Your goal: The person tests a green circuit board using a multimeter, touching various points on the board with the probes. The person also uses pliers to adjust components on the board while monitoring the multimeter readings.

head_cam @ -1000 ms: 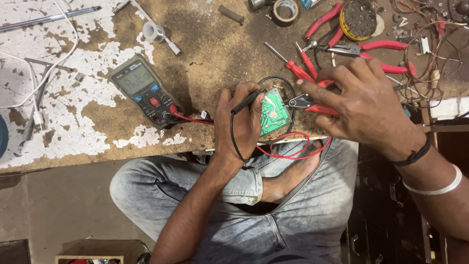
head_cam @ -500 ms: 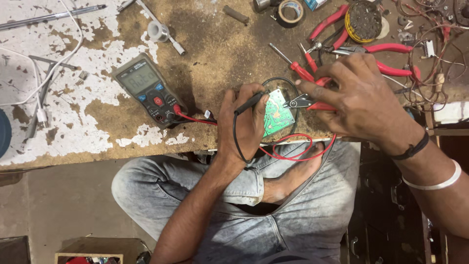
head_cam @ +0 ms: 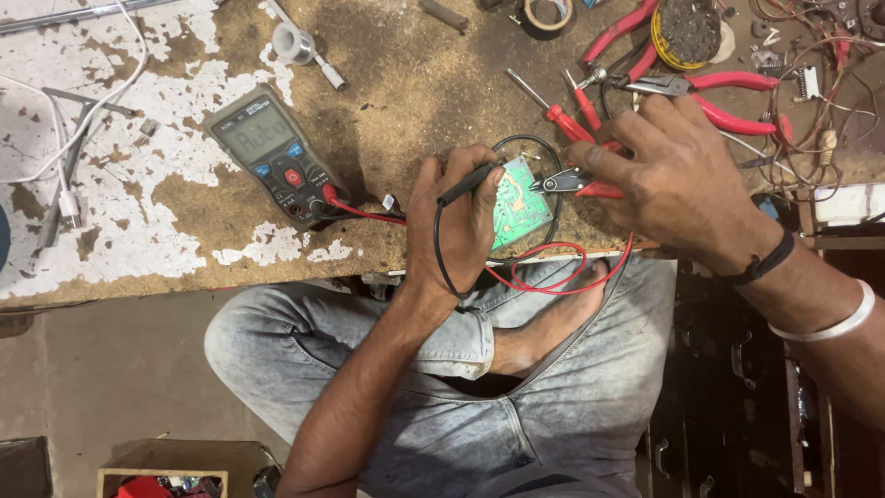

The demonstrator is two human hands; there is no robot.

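My left hand [head_cam: 456, 221] grips a black test probe [head_cam: 468, 183] and steadies a small green circuit board [head_cam: 514, 203] at the workbench's front edge. My right hand [head_cam: 678, 180] holds the red test probe [head_cam: 576, 183], its metal tip touching the board's right side. Red and black leads [head_cam: 553, 272] loop off the bench edge and run back to a grey multimeter [head_cam: 272, 157] lying to the left.
Red-handled pliers [head_cam: 719, 88], red screwdrivers [head_cam: 553, 111], a tape roll [head_cam: 548, 14], a round tin [head_cam: 687, 32] and tangled wires [head_cam: 811, 92] crowd the back right. A white cable [head_cam: 74, 129] lies at far left. My crossed legs sit under the bench edge.
Both hands stay on the board with the probes; the view has shifted slightly, and the right hand has edged its probe a little along the board.
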